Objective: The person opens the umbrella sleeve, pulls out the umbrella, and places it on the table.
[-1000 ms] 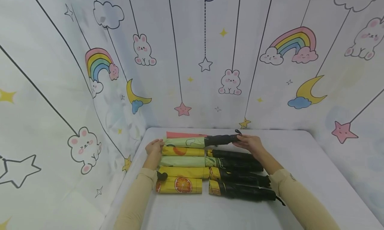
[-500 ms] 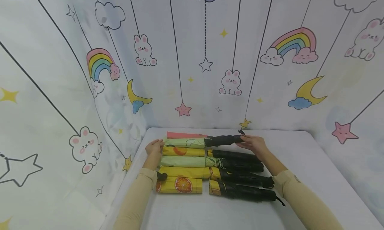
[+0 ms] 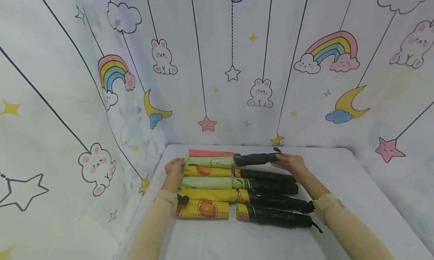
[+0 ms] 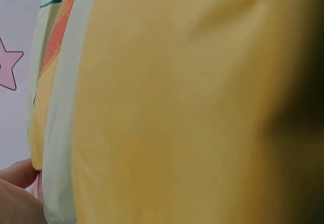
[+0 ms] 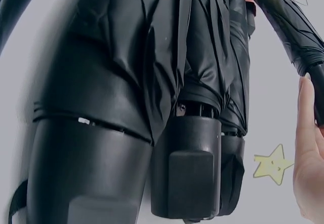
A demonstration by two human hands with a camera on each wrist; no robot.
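My left hand [image 3: 174, 166] pinches the left end of a light green umbrella sleeve [image 3: 210, 161] near the far side of the table. From the sleeve's right end sticks out a black folded umbrella [image 3: 252, 159], a little raised. Its handle is held by my right hand [image 3: 289, 162]; in the right wrist view, fingers [image 5: 306, 112] lie along the dark handle. How far the umbrella still reaches inside the sleeve is hidden. Beyond lies a pink-red sleeve [image 3: 210, 153], partly covered. The left wrist view is mostly filled by a yellow sleeve [image 4: 152, 107], with my left hand at its lower left corner.
Nearer me lie several empty-looking yellow and green sleeves, such as an orange-printed one [image 3: 207, 209]. Right of them lie several black folded umbrellas, the nearest [image 3: 278, 216] with a wrist strap. A white cloth covers the table [image 3: 257, 241]; a patterned curtain [image 3: 234, 113] hangs behind.
My right hand has moved to the right with the umbrella's handle, and more of the black umbrella shows beyond the green sleeve. My left hand has stayed in place.
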